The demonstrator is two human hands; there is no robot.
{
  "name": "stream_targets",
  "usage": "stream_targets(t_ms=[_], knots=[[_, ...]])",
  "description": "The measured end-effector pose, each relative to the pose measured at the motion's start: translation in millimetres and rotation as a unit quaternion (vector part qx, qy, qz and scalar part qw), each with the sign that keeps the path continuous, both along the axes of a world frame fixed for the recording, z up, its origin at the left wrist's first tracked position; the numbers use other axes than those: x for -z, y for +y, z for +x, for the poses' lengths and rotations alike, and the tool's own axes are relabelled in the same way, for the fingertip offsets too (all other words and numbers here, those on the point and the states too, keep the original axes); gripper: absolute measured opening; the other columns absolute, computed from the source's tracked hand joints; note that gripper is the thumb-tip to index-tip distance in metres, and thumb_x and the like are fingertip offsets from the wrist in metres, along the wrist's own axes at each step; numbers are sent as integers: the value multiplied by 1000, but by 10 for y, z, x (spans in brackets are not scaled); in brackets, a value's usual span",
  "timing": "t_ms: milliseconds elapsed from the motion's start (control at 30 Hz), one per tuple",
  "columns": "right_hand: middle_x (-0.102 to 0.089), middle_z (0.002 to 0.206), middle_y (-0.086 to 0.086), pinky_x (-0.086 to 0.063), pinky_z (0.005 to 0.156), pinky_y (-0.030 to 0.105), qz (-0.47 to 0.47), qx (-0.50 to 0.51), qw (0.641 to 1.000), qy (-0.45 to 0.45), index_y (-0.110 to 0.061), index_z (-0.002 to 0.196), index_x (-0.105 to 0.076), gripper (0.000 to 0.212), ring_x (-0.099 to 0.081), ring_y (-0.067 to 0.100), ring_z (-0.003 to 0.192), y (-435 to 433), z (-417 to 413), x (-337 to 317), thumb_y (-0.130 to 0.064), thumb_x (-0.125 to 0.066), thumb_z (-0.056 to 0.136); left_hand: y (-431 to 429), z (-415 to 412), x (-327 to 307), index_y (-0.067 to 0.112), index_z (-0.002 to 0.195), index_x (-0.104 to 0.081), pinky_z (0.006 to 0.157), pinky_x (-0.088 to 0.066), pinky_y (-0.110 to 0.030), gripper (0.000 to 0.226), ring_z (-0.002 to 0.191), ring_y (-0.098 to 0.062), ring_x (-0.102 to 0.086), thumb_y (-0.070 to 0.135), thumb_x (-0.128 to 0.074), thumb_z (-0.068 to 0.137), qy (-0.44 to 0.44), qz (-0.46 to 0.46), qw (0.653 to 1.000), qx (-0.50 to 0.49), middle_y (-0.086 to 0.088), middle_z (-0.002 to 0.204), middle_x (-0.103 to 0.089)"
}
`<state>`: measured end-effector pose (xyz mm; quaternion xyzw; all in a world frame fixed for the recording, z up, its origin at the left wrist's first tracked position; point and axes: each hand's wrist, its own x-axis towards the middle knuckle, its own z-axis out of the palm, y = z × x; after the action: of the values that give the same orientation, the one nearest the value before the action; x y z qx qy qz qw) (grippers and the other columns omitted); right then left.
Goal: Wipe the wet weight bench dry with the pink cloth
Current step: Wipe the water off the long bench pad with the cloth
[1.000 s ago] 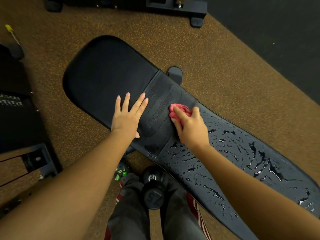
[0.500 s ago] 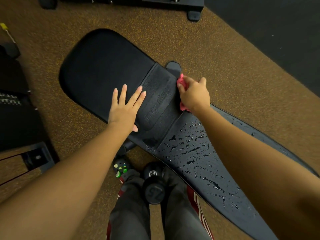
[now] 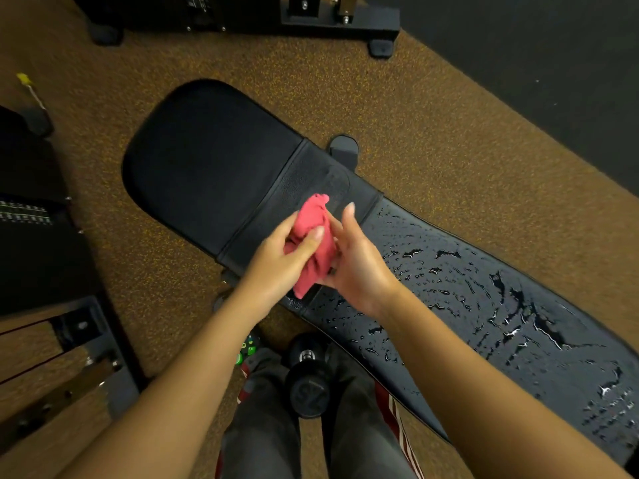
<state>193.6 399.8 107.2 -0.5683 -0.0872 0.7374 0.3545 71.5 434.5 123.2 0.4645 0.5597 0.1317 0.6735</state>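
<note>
While both hands meet above the middle of the weight bench (image 3: 214,174), the pink cloth (image 3: 313,245) sits bunched between them: the left hand (image 3: 276,267) has its grip closed on the cloth, thumb pressed across the front of the fabric, and the right hand (image 3: 359,267) grips it from the other side, forefinger extended upward. The cloth is crumpled into a loose wad, its top edge peeking past the fingers and its lower end hanging toward the band that joins the bench's two pads; whether it touches the tabletop cannot be told. To the left of the hands, the wide seat pad looks matte and free of droplets. To the right, the long back pad (image 3: 501,323) glistens with beads and streaks of water (image 3: 518,305) running toward the frame's lower right corner. Below the hands, a black dumbbell (image 3: 309,385) stands on end on the speckled brown floor (image 3: 432,140) between the person's legs in dark trousers, close to the bench's near edge. Dark gym equipment frames (image 3: 339,19) line the top and left edges of the view.
</note>
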Motion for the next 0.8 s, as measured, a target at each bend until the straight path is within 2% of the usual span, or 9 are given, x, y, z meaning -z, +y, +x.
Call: stream_targets(t_ms=[67, 133, 200, 300, 367, 467, 600, 700, 800], knots=[[-60, 129, 3, -48, 96, 46, 6, -1, 999, 37, -31, 138, -44, 75, -60, 22, 114, 30, 91, -55, -70, -5, 88, 92, 59, 24, 40, 120, -52, 83, -47, -12, 34, 102, 3, -59, 33, -61, 88, -6, 45, 999, -11, 17, 114, -61], [-60, 128, 6, -51, 93, 43, 20, -23, 1000, 8, -26, 140, -42, 80, -62, 26, 111, 108, 237, -82, -69, 0, 87, 218, 85, 106, 31, 124, -51, 82, -48, -16, 40, 101, 1, -59, 31, -65, 86, 9, 74, 996, -46, 14, 113, -60], [-67, 115, 6, -53, 89, 38, 38, -55, 990, -127, -21, 133, -50, 68, -65, 22, 101, 231, 401, -64, -62, -12, 94, 367, 122, 210, 26, 122, -50, 80, -50, -18, 41, 96, -6, -61, 30, -67, 85, 50, 126, 989, -59, 8, 109, -61], [-68, 99, -1, -48, 88, 35, 55, -56, 920, -384, -18, 115, -63, 34, -62, 14, 91, 426, 640, 83, -40, -43, 98, 591, 278, 338, 23, 120, -51, 85, -47, -23, 41, 99, -11, -59, 29, -68, 83, 109, 203, 972, -47, 5, 111, -61], [-66, 101, -1, -45, 89, 30, 56, -72, 884, -458, -18, 115, -64, 28, -59, 13, 96, 516, 757, 188, -32, -48, 95, 737, 427, 412, 20, 126, -50, 90, -40, -20, 47, 109, -14, -55, 25, -68, 83, 133, 248, 959, -6, 0, 120, -58], [-66, 108, 1, -42, 90, 25, 54, -83, 862, -497, -19, 114, -65, 27, -58, 13, 103, 600, 855, 249, -28, -49, 95, 882, 598, 564, 21, 135, -47, 91, -33, -17, 51, 113, -20, -49, 22, -63, 86, 192, 288, 934, 94, -8, 124, -48], [-63, 116, 6, -42, 94, 28, 56, -100, 845, -523, -19, 114, -65, 28, -57, 19, 109, 577, 876, 348, -29, -48, 95, 754, 719, 678, 15, 130, -52, 91, -41, -37, 41, 107, -29, -47, 16, -58, 90, 269, 338, 882, 186, -12, 118, -44], [-62, 116, 10, -42, 94, 31, 58, -109, 842, -526, -17, 115, -64, 28, -57, 24, 108, 484, 877, 428, -26, -47, 95, 511, 727, 666, 11, 129, -54, 85, -45, -40, 40, 102, -29, -50, 16, -58, 90, 247, 352, 882, 192, -11, 114, -47], [-59, 124, 10, -38, 98, 29, 63, -145, 831, -533, -11, 123, -59, 32, -53, 23, 116, 410, 855, 459, -20, -44, 97, 432, 667, 663, 12, 130, -53, 83, -47, -41, 41, 103, -28, -50, 15, -57, 90, 229, 369, 869, 239, -11, 113, -48]])
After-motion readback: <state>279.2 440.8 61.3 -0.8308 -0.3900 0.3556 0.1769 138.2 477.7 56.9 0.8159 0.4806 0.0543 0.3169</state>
